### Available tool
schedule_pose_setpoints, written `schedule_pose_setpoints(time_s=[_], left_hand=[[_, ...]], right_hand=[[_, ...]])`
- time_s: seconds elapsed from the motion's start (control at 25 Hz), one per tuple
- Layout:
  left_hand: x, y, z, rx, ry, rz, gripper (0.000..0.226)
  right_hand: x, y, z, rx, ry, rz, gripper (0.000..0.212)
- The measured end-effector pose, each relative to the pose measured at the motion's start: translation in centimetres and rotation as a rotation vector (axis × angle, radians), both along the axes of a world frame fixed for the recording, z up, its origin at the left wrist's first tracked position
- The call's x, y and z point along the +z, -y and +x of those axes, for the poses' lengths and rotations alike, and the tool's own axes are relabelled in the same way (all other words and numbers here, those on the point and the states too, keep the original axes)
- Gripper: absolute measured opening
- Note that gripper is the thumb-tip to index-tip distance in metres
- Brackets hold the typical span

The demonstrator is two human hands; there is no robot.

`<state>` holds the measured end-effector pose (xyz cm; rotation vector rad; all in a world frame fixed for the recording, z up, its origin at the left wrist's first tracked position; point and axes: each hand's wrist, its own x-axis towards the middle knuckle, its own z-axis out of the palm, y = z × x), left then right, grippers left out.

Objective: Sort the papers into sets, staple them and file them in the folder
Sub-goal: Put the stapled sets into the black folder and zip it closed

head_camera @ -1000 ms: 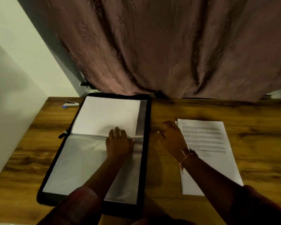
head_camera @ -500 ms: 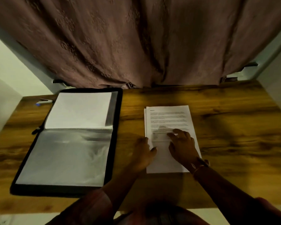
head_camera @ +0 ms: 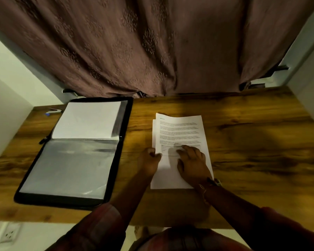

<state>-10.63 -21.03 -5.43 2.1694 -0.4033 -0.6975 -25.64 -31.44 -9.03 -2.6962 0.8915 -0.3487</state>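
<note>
A stack of printed papers [head_camera: 179, 129] lies on the wooden table [head_camera: 252, 142], right of centre, its sheets slightly fanned at the top left. My left hand [head_camera: 149, 160] pinches the stack's left edge with thumb and curled fingers. My right hand [head_camera: 192, 162] rests flat on the top sheet, fingers spread over the lower text. A black zip folder [head_camera: 123, 142] lies open at the left, with a white sheet [head_camera: 87, 120] in its upper sleeve and clear plastic sleeves [head_camera: 71, 165] below.
A small white and blue stapler [head_camera: 53, 111] sits at the table's far left corner beside the folder. A brown curtain [head_camera: 152, 48] hangs along the table's far edge. White walls close in on both sides. A wall socket [head_camera: 9, 233] shows below the table's front edge.
My left hand left the folder's sleeve and moved right to the paper stack's left edge. My right hand moved onto the top sheet. The view swung right.
</note>
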Motion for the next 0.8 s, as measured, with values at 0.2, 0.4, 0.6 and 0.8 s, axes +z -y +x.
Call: schedule_pose_setpoints(time_s=[0.2, 0.4, 0.6, 0.8], left_hand=[[0.8, 0.1, -1.4, -0.025, 0.019, -0.114, 0.015], [2.5, -0.1, -1.7, -0.026, 0.017, -0.224, 0.013], [8.5, -1.7, 1.2, -0.110, 0.012, -0.224, 0.007], [15.6, -4.7, 7.4, -0.368, 0.135, 0.018, 0.010]], right_hand=[[-0.3, 0.2, -0.2, 0.010, 0.070, -0.011, 0.047], [0.1, 0.5, 0.5, -0.045, 0.141, 0.145, 0.058], [5.9, 3.6, 1.5, -0.165, 0.278, 0.042, 0.080], [14.2, 6.6, 3.3, -0.007, 0.222, 0.377, 0.060]])
